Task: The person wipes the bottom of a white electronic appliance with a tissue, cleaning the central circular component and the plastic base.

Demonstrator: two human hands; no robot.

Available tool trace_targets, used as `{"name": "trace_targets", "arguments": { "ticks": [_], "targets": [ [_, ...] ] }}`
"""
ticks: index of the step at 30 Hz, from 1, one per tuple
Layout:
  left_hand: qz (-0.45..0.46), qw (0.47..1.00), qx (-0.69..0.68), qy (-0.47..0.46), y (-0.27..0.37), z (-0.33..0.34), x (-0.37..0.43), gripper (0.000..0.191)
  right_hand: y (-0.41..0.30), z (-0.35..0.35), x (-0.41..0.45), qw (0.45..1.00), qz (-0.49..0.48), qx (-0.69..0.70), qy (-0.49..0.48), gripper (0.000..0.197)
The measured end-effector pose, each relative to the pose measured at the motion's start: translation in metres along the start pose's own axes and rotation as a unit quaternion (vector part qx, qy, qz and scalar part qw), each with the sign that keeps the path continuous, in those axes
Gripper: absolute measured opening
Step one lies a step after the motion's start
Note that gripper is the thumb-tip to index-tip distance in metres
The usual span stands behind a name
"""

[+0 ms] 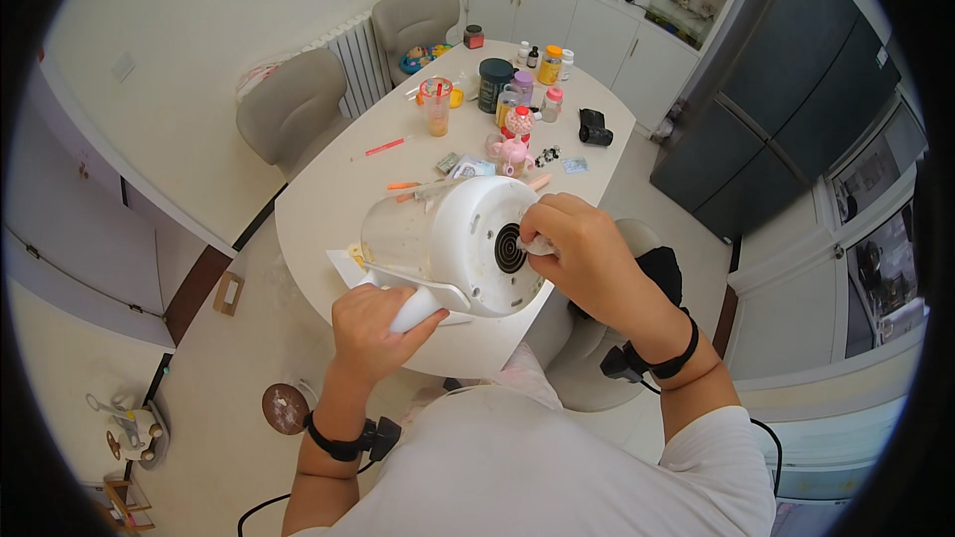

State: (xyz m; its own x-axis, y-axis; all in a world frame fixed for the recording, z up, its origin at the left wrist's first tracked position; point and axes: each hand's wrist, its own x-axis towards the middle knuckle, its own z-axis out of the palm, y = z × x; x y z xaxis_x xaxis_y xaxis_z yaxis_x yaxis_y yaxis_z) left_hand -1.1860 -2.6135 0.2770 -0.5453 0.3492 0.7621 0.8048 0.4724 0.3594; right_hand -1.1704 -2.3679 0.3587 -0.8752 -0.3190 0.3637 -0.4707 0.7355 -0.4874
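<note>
A clear jug [395, 235] with a white base [462, 246] is tipped on its side above the near part of the table, its underside turned to the right. My left hand [377, 324] is wrapped around its white handle [415, 311]. In the middle of the underside sits a round black connector [509, 247] with concentric rings. My right hand [573, 239] pinches a crumpled white tissue or cloth [539, 245] against the right edge of this connector. The fingers partly hide the wipe. Under the jug, a white flat piece [345, 267] with yellowish bits on it shows in part.
Beyond the jug, the cream table [328, 201] bears a plastic cup [437, 108], a dark canister [494, 84], a pink teapot-shaped toy [515, 151] and several bottles. A black case [595, 127] lies near its right edge. Grey chairs [295, 108] stand alongside.
</note>
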Motion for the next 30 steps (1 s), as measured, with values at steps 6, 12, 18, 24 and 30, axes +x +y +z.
{"name": "trace_targets", "arguments": {
  "ticks": [6,12,18,24,30],
  "targets": [
    [-0.026,0.998,-0.016,-0.046,0.003,-0.009,0.002,0.027,0.01,0.013,0.002,0.993,-0.086,0.006,0.086,0.026],
    [-0.041,0.998,-0.012,-0.046,0.005,-0.012,0.003,0.026,0.008,0.02,0.005,0.976,-0.185,-0.004,0.118,0.024],
    [-0.047,0.999,0.008,-0.013,0.008,-0.005,0.0,0.028,0.007,0.017,0.0,0.975,-0.213,-0.002,0.057,0.023],
    [-0.117,0.993,-0.022,0.011,0.006,-0.002,-0.01,0.028,0.035,0.01,-0.026,0.967,-0.051,0.249,0.018,0.015],
    [-0.242,0.962,-0.128,0.022,0.003,0.0,-0.022,0.019,0.053,0.023,-0.05,0.687,0.142,0.705,0.105,0.018]
  ]
}}
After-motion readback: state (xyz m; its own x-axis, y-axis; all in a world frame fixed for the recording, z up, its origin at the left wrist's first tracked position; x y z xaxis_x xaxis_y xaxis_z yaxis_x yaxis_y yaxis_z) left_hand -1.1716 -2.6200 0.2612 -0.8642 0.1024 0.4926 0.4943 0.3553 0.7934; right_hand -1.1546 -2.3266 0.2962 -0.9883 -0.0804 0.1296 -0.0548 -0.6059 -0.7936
